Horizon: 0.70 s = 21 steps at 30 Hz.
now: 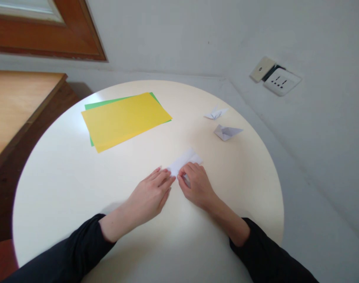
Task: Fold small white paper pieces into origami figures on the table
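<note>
Evidently light, thin and easily creased, the folded white paper (185, 160) lies pinned under the flat left hand (151, 194) and pinched at its near edge by the right hand (197, 184).

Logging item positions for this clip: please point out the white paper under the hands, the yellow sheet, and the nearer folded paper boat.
white paper (187, 158), head view, on its bare far end beyond the fingers.
yellow sheet (125, 120), head view, on its middle.
folded paper boat (226, 132), head view, on its hull.
</note>
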Tool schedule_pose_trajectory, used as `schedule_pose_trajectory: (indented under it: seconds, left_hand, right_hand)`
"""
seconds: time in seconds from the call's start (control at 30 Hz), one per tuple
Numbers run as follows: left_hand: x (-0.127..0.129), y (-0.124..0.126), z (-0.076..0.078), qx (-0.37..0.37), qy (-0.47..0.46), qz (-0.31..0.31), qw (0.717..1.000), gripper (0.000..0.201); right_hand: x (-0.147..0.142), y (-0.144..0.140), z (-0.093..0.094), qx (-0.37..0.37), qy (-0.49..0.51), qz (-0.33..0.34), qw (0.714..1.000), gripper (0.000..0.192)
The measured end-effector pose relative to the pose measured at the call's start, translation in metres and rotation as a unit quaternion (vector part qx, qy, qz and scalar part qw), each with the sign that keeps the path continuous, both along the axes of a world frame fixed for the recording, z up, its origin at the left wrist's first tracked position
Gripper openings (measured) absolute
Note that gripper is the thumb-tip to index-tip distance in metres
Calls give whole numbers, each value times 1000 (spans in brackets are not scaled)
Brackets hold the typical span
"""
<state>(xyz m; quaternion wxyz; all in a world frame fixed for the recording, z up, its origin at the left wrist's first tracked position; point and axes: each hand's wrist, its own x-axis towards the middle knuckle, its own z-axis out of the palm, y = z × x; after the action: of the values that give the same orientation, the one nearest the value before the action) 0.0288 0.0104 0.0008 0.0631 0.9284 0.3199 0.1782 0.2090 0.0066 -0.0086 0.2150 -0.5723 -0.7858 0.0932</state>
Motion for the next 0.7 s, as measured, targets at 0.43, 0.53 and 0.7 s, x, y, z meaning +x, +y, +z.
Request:
schedule_pose_trajectory:
  seconds: [0.43,0.53,0.7]
  left_hand:
    - [0,-5,1,5,25,2,1000,33]
    - [0,-5,1,16,25,1,1000,32]
    - [2,-6,0,22,32,8,999,32]
  right_hand:
    - [0,0,0,-4,-1,-5,1000,9]
    - [0,0,0,0,2,-5,1000,9]
    - [0,0,-1,-2,-2,1,1000,9]
